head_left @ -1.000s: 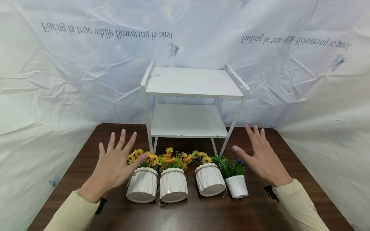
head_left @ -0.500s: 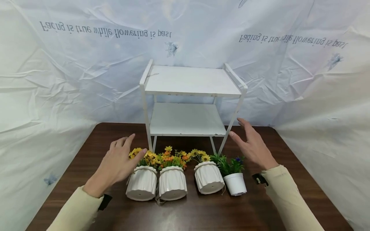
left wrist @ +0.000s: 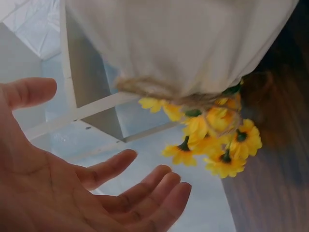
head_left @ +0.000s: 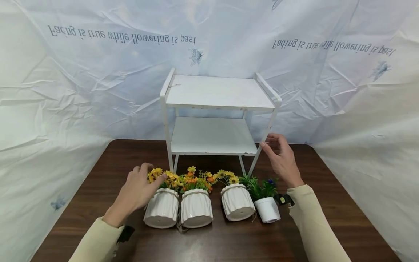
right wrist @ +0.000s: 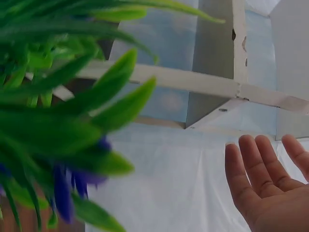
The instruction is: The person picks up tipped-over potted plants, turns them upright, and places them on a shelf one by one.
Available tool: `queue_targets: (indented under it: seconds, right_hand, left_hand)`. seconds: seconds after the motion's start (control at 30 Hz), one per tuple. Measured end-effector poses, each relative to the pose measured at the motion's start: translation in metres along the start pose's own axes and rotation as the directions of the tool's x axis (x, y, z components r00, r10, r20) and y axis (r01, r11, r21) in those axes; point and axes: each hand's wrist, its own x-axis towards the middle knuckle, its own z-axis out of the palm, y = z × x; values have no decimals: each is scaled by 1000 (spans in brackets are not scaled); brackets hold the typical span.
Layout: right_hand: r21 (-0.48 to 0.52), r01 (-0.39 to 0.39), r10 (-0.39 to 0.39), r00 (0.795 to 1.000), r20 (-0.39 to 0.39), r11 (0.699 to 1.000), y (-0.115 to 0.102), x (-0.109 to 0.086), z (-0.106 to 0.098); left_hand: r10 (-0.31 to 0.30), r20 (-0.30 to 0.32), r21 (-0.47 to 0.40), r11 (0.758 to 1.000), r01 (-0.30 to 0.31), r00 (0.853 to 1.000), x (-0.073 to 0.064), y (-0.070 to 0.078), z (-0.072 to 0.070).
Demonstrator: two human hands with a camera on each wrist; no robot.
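My left hand (head_left: 135,187) hovers beside the leftmost white ribbed flowerpot (head_left: 161,209), its fingers loosely bent and thumb tip over the yellow flowers (left wrist: 227,145). The left wrist view shows the palm holding nothing, with the twine-tied pot (left wrist: 178,43) above it. My right hand (head_left: 282,160) is at the right front leg of a white two-tier shelf (head_left: 212,136). Its thumb tip overlaps the leg in the head view, with the fingers beyond it. In the right wrist view these fingers (right wrist: 263,169) are relaxed, and green leaves (right wrist: 58,125) with purple petals fill the left.
A second ribbed pot (head_left: 196,209) with orange and yellow flowers, a third (head_left: 238,203) and a small white pot (head_left: 267,210) with green leaves lie in a row, bases towards me. The brown table (head_left: 209,247) is enclosed by a pale printed sheet (head_left: 98,72).
Both hands have drawn inwards and their fingers have gone from spread to loosely bent. The right hand has reached the shelf leg; the left has lowered beside the leftmost pot. Pots stay put.
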Motion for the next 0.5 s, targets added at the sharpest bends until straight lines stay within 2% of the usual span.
queue_targets:
  seconds: [0.23, 0.37, 0.5]
  right_hand:
    - [21, -4, 5, 1000, -7, 1000, 0, 1, 9]
    - [33, 5, -4, 1000, -27, 999, 0, 0, 11]
    - [39, 21, -20, 999, -35, 999, 0, 0, 11]
  left_hand:
    - [-55, 34, 34, 998, 54, 998, -2, 0, 13]
    - [-81, 27, 50, 996, 80, 996, -6, 2, 21]
    - [-111, 70, 40, 993, 108, 991, -9, 3, 25]
